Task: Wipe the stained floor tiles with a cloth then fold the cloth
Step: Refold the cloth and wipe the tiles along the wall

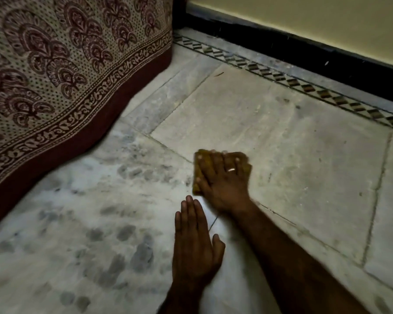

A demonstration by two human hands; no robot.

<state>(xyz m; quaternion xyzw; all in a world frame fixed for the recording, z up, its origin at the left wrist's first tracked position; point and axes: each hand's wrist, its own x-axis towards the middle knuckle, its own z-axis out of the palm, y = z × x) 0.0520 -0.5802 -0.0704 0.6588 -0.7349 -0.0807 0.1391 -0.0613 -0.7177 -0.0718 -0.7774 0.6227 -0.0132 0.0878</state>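
Head view, wiping stage. Right hand (222,177) lies palm-down on the cloth (198,164), fingers extended and slightly spread, pressing rather than gripping; this flat contact probably spreads pressure across the whole pad. Left hand (195,245) rests flat on the floor tiles (281,155), fingers straight and together, holding nothing, apparently as a brace for the forward lean. The cloth, mustard-yellow and bunched into a small thick pad, sits at a grout joint between a pale tile and the tile marked by dark smudges (123,232). Most of it is hidden beneath the hand, with only its left and far edges showing. A patterned bedspread (55,64) hangs at left; a black skirting (304,53) runs along the wall.
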